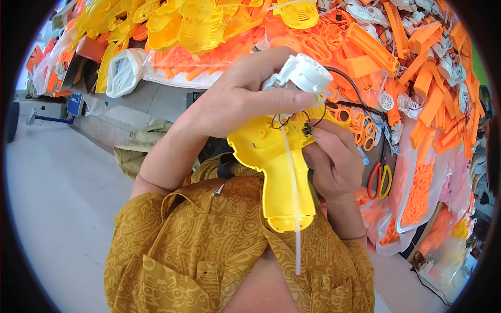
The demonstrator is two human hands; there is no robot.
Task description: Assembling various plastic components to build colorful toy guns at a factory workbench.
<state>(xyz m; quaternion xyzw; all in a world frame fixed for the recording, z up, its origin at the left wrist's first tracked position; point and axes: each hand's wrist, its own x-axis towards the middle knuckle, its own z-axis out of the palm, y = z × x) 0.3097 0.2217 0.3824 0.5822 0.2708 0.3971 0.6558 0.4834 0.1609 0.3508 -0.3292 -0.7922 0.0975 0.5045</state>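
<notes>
At the far left lies bare pale floor (57, 198), and beyond it a low grey ledge (141, 101) carries clear bags of plastic parts, among them a white bagged bundle (124, 72) lying just beside a heap of yellow moulded shells (182, 23) that runs along the top edge. Nearer the middle, the left hand (235, 96) comes up from a forearm in a mustard patterned shirt sleeve (172, 235); its fingers are curled closed around a small white motor housing (305, 73), thumb pressed along its underside, holding it against the top of a yellow plastic gun-shaped shell (276, 167). The shell is held up in the air in front of the person's chest, handle pointing down, well clear of any surface. Thin black wires (284, 121) loop between the white part and the shell's top, and a clear thin tube (295, 208) hangs straight down along the handle and past its lower end. To the right of the shell, the right hand (334, 164) is closed on the shell's upper right edge, fingertips pinched near the wires. Behind and to the right, a heap of orange plastic pieces (417, 78) and rings fills bags and a clear bin (417, 193), with white wheeled parts (451, 65) scattered among them.
</notes>
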